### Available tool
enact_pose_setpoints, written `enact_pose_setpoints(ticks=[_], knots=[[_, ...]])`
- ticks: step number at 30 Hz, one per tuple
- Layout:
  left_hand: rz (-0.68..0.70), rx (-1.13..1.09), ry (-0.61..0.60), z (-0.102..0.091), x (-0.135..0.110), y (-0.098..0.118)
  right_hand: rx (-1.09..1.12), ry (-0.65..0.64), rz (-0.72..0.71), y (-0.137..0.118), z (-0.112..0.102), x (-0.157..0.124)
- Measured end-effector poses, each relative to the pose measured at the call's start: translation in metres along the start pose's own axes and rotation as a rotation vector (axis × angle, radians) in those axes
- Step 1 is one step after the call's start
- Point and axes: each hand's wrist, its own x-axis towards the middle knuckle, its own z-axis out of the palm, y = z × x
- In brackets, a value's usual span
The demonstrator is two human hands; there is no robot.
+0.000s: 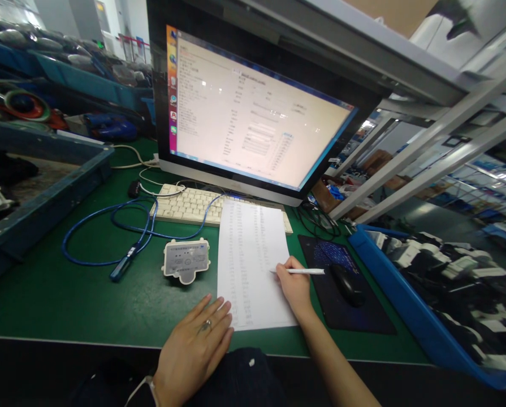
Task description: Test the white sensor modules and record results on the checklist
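Observation:
A printed sheet of paper [248,249] with rows of small text lies on the green table, partly over the keyboard. My right hand [294,285] rests on the sheet's right edge, closed round a white pen [306,271] whose tip touches the paper. My left hand [197,342] lies flat with fingers stretched out, its fingertips pressing the sheet's lower left corner; a ring shows on one finger. A small white device [186,260] with a label sits just left of the sheet.
A large monitor [253,113] stands behind a white keyboard [185,204]. A blue cable [108,226] loops left of the device. A black mouse [346,285] sits on a dark pad [363,316]. A blue bin [409,308] holds several parts at right; another bin [44,192] at left.

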Motion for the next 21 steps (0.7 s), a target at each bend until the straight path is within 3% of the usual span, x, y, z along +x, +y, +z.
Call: enact_pose_setpoints(ticks=[21], knots=[[0.002, 0.009, 0.000, -0.0009, 0.0010, 0.0005, 0.001, 0.028, 0.012, -0.0006, -0.0018, 0.0001]])
